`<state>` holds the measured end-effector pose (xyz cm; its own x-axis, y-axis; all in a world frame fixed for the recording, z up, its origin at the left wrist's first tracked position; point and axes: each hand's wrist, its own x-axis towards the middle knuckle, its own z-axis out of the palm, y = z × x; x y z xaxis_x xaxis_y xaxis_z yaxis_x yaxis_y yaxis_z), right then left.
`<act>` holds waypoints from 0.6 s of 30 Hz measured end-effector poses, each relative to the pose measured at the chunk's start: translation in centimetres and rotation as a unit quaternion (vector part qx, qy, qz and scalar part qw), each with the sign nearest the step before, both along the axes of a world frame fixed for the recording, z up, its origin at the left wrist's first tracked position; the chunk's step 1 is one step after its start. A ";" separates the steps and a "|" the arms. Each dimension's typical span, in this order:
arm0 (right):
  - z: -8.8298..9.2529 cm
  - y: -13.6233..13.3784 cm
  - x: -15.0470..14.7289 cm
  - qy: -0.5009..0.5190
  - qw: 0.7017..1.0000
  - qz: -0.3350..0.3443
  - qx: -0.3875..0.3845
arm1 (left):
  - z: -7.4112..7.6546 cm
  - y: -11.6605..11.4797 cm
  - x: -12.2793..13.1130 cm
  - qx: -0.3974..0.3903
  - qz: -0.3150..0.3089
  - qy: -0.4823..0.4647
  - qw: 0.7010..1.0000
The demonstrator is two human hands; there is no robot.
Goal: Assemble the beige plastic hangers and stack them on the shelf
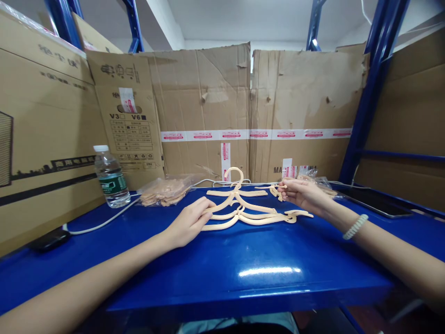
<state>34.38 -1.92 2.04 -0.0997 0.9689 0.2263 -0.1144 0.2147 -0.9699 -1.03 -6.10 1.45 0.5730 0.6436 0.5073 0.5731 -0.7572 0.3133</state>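
Note:
Cream plastic hangers [243, 208] lie stacked on the blue table [243, 273], hooks pointing up and away. My left hand [189, 222] rests on the left arm of the stack, fingers closed around its end. My right hand [301, 192] pinches a small cream plastic piece [276, 189] just above the table, right of the hanger hooks. A pale coiled band sits on my right wrist.
A clear bag of cream parts [167, 190] lies at the back left beside a water bottle [111, 176]. A black phone [48, 240] with a white cable is far left. A dark tablet [373, 202] lies right. Cardboard boxes [205, 106] wall the back and sides.

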 end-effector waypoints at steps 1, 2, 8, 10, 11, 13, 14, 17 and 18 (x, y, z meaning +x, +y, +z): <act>-0.1 0.0 0.0 -0.010 1.000 0.012 -0.011 | 0.0 0.0 0.0 0.000 0.000 0.000 1.000; -0.3 0.0 0.0 -0.018 0.999 0.023 -0.019 | 0.0 0.0 0.0 0.001 0.000 0.000 1.000; -0.8 -0.1 -0.3 -0.019 0.998 0.050 -0.040 | 0.0 0.0 0.0 0.003 0.001 -0.001 1.000; -0.8 -0.2 -0.3 -0.045 0.995 0.068 -0.050 | 0.0 0.1 0.0 0.001 0.002 0.001 1.000; -0.7 -0.2 -0.3 -0.060 0.994 0.078 -0.056 | 0.0 0.1 0.0 0.000 0.003 0.001 1.000; -0.6 -0.4 -0.3 -0.089 0.989 0.099 -0.067 | 0.0 0.1 -0.1 0.000 0.003 0.001 1.000; -0.6 -0.5 -0.3 -0.102 0.986 0.108 -0.071 | 0.0 0.1 -0.1 0.000 0.004 0.001 1.000; -0.3 -0.9 -0.4 -0.121 0.980 0.131 -0.090 | 0.0 0.0 0.0 0.001 0.003 -0.002 1.000; -0.2 -1.1 -0.4 -0.119 0.978 0.139 -0.100 | 0.1 0.0 0.0 0.002 0.002 -0.003 1.000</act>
